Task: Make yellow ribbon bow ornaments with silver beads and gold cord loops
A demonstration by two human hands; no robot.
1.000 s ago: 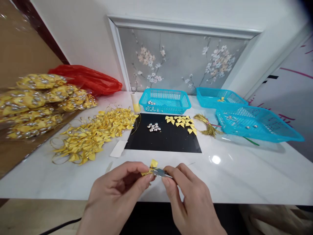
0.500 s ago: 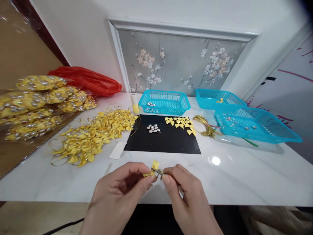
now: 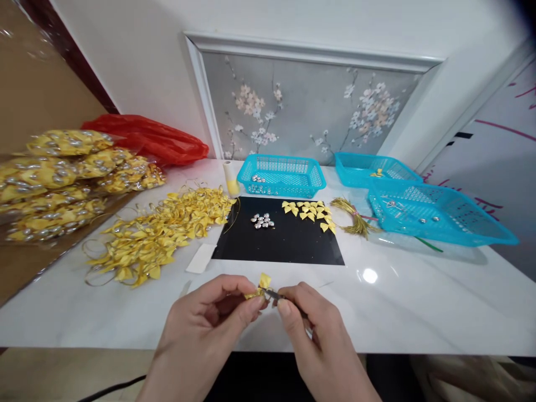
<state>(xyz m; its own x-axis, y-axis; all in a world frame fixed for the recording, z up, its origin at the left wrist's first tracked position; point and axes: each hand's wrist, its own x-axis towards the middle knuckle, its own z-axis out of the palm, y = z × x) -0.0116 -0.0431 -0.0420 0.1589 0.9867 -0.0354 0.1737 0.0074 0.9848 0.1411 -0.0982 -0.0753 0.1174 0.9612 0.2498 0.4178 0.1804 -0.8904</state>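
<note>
Near the table's front edge my left hand (image 3: 209, 326) pinches a small yellow ribbon bow (image 3: 262, 285) between thumb and fingers. My right hand (image 3: 312, 329) is closed on a thin metal tool (image 3: 274, 295) whose tip touches the bow's middle. Beyond the hands lies a black mat (image 3: 288, 243) holding a cluster of silver beads (image 3: 262, 220) and several loose yellow bows (image 3: 312, 211).
A heap of finished yellow bows (image 3: 159, 231) lies at left, with clear bags of bows (image 3: 62, 178) and a red bag (image 3: 151, 139) behind. Three blue baskets (image 3: 281, 174) (image 3: 368, 167) (image 3: 439, 215) stand at the back and right. A gold thread bundle (image 3: 354, 219) and a white paper slip (image 3: 201, 258) lie beside the mat.
My right hand has slid closer to the bow, so less of the metal tool shows. The bow and left hand stay nearly in place.
</note>
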